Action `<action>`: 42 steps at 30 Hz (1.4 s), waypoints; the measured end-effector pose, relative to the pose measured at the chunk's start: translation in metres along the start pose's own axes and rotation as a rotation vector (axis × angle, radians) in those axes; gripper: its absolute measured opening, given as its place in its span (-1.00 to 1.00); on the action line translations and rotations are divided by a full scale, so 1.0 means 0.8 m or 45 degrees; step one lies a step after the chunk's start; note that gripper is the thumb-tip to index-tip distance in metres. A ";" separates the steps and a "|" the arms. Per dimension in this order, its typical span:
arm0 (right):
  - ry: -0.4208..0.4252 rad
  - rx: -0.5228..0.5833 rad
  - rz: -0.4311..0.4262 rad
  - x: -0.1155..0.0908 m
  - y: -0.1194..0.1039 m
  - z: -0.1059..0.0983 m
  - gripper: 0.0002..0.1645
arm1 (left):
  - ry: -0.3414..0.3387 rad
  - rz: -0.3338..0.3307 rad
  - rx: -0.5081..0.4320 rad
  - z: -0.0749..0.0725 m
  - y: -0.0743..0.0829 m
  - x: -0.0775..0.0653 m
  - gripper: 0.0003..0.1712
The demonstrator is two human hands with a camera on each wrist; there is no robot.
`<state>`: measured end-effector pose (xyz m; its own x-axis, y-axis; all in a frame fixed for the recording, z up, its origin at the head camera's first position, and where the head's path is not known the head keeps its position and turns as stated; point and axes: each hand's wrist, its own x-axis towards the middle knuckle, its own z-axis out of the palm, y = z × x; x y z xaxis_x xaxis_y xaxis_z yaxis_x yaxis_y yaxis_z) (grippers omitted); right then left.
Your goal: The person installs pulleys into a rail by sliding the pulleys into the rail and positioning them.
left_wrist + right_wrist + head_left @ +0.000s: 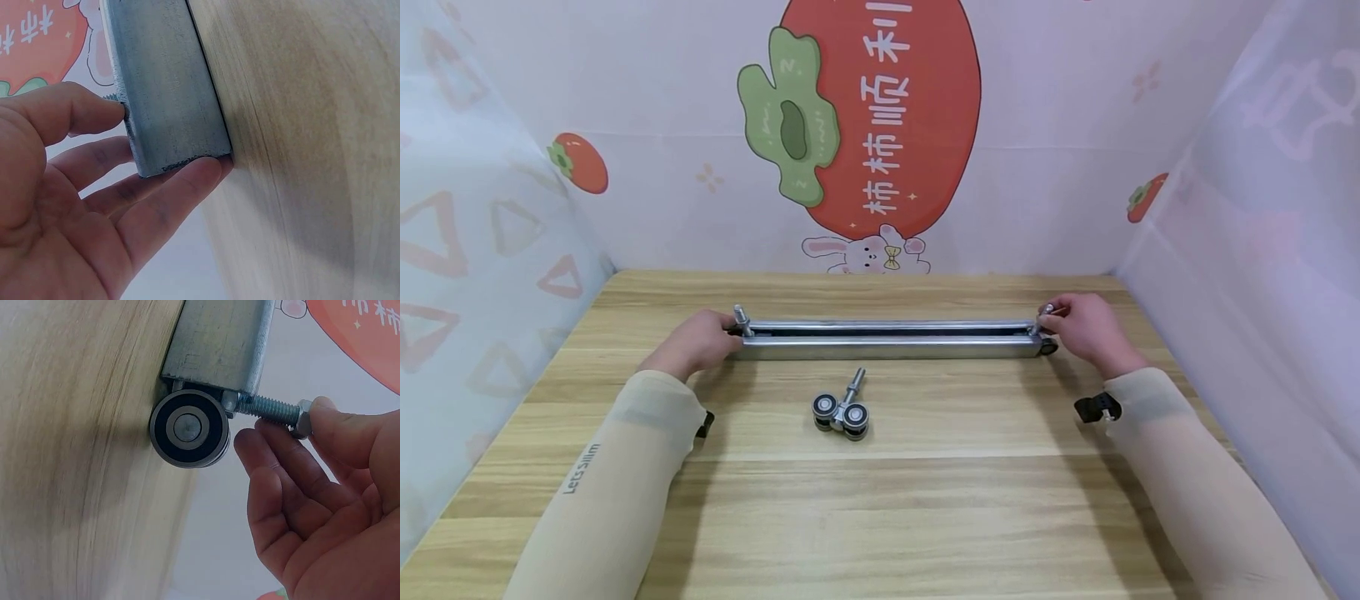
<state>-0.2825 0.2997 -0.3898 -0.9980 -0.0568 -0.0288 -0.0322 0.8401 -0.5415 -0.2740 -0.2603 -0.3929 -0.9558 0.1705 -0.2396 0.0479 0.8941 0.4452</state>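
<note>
A long silver metal channel rail (pixel 887 348) lies crosswise on the table, its slot facing up. My left hand (pixel 700 342) holds its left end; in the left wrist view the thumb rests at the top edge and the fingertips touch the cut end of the rail (pixel 172 81). A threaded bolt (pixel 742 318) stands up from the slot there. At the other end my right hand (pixel 1092 331) pinches the bolt (pixel 275 410) of a roller trolley near its nut. One trolley wheel (pixel 187 428) sticks out of the rail; the rest is hidden inside.
A second roller trolley (pixel 855 417) with several wheels and a bolt lies on the wooden table (pixel 887 517) in front of the rail. Behind stands a printed cloth backdrop (pixel 662 208), with cloth sides at left and right.
</note>
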 end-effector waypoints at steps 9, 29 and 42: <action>0.019 -0.016 -0.043 0.001 -0.004 0.003 -0.74 | 0.010 0.010 -0.002 -0.001 0.000 -0.001 -0.49; -0.072 0.005 -0.108 0.014 -0.052 0.034 -0.77 | 0.012 0.006 -0.011 0.001 -0.003 0.001 -0.48; -0.057 -0.030 -0.192 0.025 -0.088 0.061 -0.82 | 0.019 0.008 -0.003 0.002 -0.003 0.002 -0.50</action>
<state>-0.2975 0.2131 -0.3933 -0.9782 -0.2073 0.0136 -0.1836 0.8324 -0.5229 -0.2750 -0.2615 -0.3960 -0.9597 0.1701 -0.2235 0.0535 0.8919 0.4491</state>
